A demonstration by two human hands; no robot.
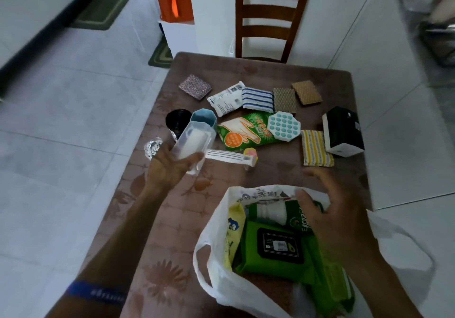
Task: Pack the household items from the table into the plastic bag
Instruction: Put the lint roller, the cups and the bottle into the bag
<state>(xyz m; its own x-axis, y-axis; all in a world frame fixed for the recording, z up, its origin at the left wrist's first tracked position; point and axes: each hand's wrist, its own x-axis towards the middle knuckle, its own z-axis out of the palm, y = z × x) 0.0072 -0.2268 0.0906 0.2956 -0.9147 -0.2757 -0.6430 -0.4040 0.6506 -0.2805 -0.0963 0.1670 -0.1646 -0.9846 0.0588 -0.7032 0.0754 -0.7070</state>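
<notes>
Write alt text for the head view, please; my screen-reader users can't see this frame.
A person's left hand holds a clear plastic container above a brown table, while the right hand hovers open over a white plastic bag already holding green wipes packs. Sponges, cloths, a green glove packet and a black-and-white box are not yet packed.

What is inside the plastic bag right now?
The plastic bag shows a green wipes pack, a yellow packet and another green pack. The right hand hides anything deeper.

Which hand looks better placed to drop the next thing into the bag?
Left. The left hand already grips the clear container, held beside the plastic bag. The right hand holds nothing, hovering open over the bag's mouth.
</notes>
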